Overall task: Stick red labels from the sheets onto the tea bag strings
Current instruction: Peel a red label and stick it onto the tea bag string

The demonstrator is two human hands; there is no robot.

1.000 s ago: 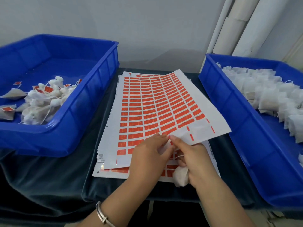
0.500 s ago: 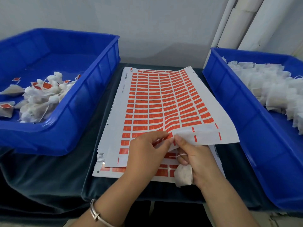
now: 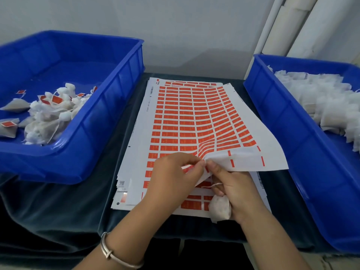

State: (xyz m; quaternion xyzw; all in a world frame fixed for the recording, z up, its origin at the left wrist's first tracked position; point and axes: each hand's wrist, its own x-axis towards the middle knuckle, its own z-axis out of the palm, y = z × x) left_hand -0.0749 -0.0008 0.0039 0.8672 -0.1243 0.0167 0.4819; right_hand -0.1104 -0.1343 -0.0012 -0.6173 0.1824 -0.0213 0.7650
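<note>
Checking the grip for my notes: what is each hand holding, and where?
Right hand holds a tea bag in its palm and pinches the top sheet at its peeled edge; left hand pinches there too.

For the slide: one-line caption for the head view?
Left hand and right hand peel a red label from the top sheet; the right also holds a tea bag.

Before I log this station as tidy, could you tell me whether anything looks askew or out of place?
Only the top label sheet: its near right corner is lifted and buckled where both hands peel at it, and it lies skewed over the stack. Nothing looks spilled or damaged.
</note>
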